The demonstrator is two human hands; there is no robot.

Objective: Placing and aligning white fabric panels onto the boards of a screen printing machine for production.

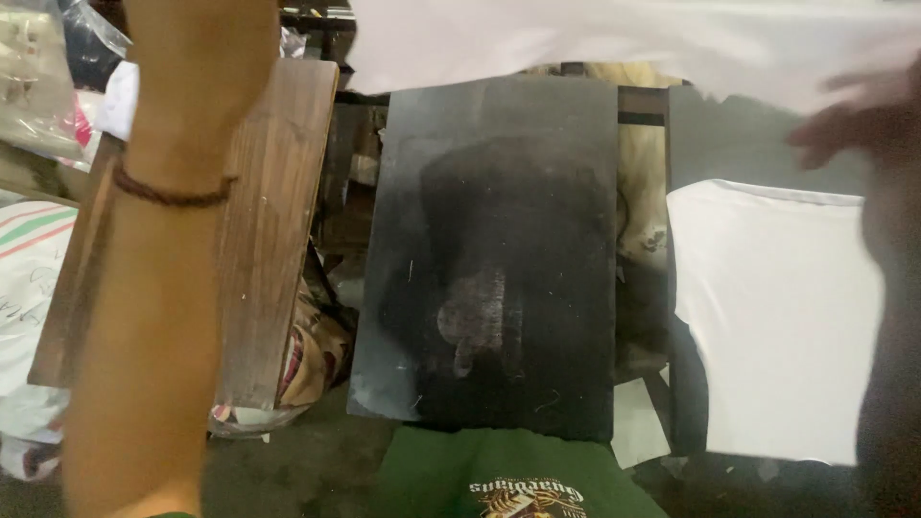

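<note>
This looked like a small garment-printing workshop. A worn black printing board (pixel 494 259) stood at the centre, a white shirt (pixel 772 317) lay over a second board beside it, a bare wooden board (pixel 259 240) stood alongside, and bagged clothing (pixel 34 86) was piled behind.

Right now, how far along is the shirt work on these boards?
Done: a white shirt already lies on the right dark board. In hand: both arms lift a white fabric sheet overhead; the right hand is blurred. Left: the middle black board is bare.
</note>
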